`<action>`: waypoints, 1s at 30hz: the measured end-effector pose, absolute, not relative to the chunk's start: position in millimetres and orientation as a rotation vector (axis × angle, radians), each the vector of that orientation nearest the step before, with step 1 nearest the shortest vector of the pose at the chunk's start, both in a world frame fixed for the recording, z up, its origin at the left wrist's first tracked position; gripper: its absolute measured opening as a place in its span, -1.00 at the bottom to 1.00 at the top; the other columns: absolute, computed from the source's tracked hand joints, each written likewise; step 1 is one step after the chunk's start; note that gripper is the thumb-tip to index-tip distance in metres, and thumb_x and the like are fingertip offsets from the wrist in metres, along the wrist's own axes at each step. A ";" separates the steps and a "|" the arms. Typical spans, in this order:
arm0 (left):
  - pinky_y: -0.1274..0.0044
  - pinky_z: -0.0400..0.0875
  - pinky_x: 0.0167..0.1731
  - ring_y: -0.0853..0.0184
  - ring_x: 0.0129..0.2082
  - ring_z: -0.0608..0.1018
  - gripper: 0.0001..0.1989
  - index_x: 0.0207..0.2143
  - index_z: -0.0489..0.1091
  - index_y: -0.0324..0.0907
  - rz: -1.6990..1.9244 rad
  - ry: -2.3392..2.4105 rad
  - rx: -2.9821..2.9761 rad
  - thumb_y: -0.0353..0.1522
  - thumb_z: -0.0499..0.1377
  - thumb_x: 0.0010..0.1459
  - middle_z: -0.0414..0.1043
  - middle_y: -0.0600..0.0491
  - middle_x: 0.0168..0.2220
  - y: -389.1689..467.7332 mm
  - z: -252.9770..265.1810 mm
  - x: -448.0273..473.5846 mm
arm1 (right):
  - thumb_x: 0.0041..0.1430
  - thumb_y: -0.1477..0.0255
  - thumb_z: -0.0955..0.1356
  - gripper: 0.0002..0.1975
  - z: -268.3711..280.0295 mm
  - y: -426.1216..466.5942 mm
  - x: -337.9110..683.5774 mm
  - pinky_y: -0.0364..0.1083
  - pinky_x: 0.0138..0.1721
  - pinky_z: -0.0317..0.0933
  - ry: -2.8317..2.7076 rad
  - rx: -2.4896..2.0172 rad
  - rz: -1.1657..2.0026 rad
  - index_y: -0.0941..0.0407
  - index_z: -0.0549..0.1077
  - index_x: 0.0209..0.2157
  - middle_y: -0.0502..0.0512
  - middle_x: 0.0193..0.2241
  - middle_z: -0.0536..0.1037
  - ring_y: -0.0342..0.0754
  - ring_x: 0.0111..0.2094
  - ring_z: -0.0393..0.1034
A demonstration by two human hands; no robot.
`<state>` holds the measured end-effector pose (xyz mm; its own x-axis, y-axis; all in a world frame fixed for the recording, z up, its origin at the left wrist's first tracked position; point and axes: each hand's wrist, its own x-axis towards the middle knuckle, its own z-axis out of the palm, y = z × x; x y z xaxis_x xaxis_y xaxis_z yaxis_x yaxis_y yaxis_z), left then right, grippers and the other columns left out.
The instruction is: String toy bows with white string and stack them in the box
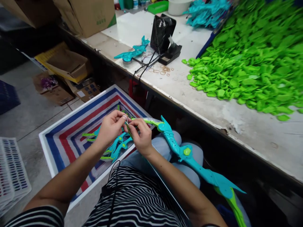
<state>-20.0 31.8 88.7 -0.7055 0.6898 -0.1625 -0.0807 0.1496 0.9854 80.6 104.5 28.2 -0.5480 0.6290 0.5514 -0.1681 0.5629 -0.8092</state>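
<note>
A teal and green toy bow (196, 164) lies across my lap, its near limb reaching up to my hands and its other limb running off toward the lower right. Its green end is pinched by my right hand (142, 137), with the fingers closed. Beside it, my left hand (110, 126) is closed on a thin whitish string (126, 119) at that same end. Fingers partly cover the string and the tip, so I cannot tell how the string is fastened. Below my hands, several similar teal and green bows (118, 146) lie in the striped bin.
The striped, white-rimmed bin (68, 138) stands left of my legs. On the workbench (170, 90) are a big heap of green plastic parts (255, 66), a black fan (162, 33), rubber bands (165, 69) and teal pieces (134, 52). Cardboard boxes (71, 66) and a white crate (14, 170) are left.
</note>
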 end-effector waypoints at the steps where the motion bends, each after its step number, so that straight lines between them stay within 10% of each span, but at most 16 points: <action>1: 0.68 0.16 -0.75 0.49 -0.69 0.39 -0.83 -0.47 0.34 -0.22 1.642 1.737 0.504 -0.34 0.26 -0.09 0.41 0.12 -0.59 32.2 87.9 -18.6 | 0.21 0.52 0.28 -0.87 30.9 105.2 79.9 -0.15 -0.35 0.23 -1.858 -0.392 1.110 0.11 0.34 -0.43 0.00 -0.45 0.40 -0.16 -0.38 0.31; 30: 0.61 0.42 -0.59 0.48 -0.64 0.45 -0.79 -0.59 0.35 -0.27 1.741 1.454 0.163 -0.35 0.31 -0.28 0.41 0.12 -0.63 42.9 73.8 -6.5 | 0.21 0.51 0.29 -0.87 38.3 133.4 82.7 -0.15 -0.32 0.32 -2.021 -0.203 0.991 0.13 0.49 -0.33 0.07 -0.39 0.51 -0.14 -0.34 0.42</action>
<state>-6.5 42.9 73.8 -0.6386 0.6593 -0.3968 -0.5080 0.0261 0.8609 82.7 133.4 38.3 -0.6223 0.4698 0.6261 -0.2073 0.6724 -0.7106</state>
